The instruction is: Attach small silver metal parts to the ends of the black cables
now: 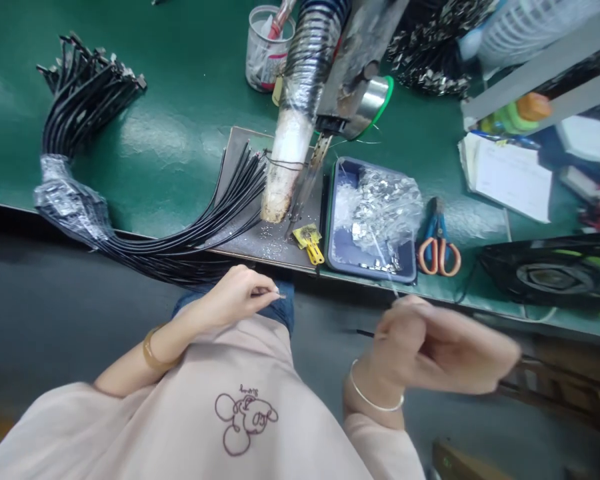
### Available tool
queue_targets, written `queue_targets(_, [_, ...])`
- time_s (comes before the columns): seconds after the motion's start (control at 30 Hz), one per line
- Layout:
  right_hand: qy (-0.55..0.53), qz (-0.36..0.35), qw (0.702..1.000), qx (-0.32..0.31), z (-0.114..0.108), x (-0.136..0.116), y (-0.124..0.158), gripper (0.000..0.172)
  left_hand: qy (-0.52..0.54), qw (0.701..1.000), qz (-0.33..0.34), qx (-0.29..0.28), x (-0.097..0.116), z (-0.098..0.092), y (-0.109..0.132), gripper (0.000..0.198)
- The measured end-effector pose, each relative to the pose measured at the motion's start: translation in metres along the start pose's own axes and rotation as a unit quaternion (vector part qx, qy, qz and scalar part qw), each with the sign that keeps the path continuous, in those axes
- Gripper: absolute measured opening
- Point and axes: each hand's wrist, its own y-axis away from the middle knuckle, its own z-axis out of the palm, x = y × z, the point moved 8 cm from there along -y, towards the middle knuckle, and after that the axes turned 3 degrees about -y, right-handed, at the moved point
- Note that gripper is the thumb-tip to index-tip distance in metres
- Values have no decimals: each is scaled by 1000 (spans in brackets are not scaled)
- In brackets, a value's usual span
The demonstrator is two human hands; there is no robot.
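My left hand (pixel 237 293) is closed in a pinch in front of the bench edge, above my lap. A tiny brownish tip shows at its fingertips, too small to name. Just behind this hand runs a bundle of black cables (pixel 180 247), wrapped in clear film at the left. My right hand (pixel 425 347), smeared by motion, is curled around a thin pale stick (pixel 386 263) that points toward a blue tray (pixel 375 270). Small shiny metal parts (pixel 380 207) in a clear plastic bag lie in that tray. A short dark end (pixel 364 332) sticks out beside the right hand.
A fume hose (pixel 285 153) and a soldering fixture (pixel 313 173) with a solder spool (pixel 373 107) stand over a grey board (pixel 235 240). Nearby are a yellow clip (pixel 313 248), cutters (pixel 437 243), a fan (pixel 550 273), papers (pixel 510 177) and a plastic cup (pixel 263 60).
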Motion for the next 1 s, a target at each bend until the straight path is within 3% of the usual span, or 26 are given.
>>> queue_targets(0.03, [27, 2, 999, 46, -14, 2, -6, 20, 3, 1000, -14, 23, -7, -2, 4, 17])
queue_targets(0.07, [59, 21, 997, 45, -19, 8, -13, 15, 16, 998, -23, 58, -13, -7, 9, 16])
queue_targets(0.13, [127, 94, 984, -88, -9, 35, -27, 18, 24, 990, -22, 135, -18, -22, 15, 19])
queue_targets(0.2, [192, 112, 954, -200, 0, 63, -36, 33, -23, 972, 15, 232, -12, -46, 19, 19])
queue_targets(0.27, [202, 115, 934, -272, 8, 88, -42, 45, -120, 942, 68, 305, 4, -67, 17, 18])
queue_targets(0.33, [183, 129, 916, -333, 18, 110, -43, 54, -246, 910, 94, 320, 18, -78, 7, 14])
queue_targets(0.4, [157, 153, 896, -387, 29, 124, -39, 57, -363, 882, 74, 292, 23, -81, -10, 13])
queue_targets(0.5, [135, 187, 870, -435, 40, 133, -32, 46, -439, 866, 32, 238, 19, -80, -30, 17])
queue_targets(0.63, [146, 203, 868, -429, 41, 132, -30, 22, -460, 855, 35, 235, 20, -75, -32, 21])
queue_targets(0.77, [168, 190, 888, -383, 38, 127, -32, 13, -463, 850, 44, 249, 21, -70, -25, 20])
queue_targets(0.9, [150, 201, 905, -344, 36, 119, -32, 8, -439, 866, 19, 240, 14, -70, -21, 14])
queue_targets(1.0, [129, 180, 934, -281, 28, 103, -38, 9, -394, 887, 20, 242, 10, -73, -20, 20])
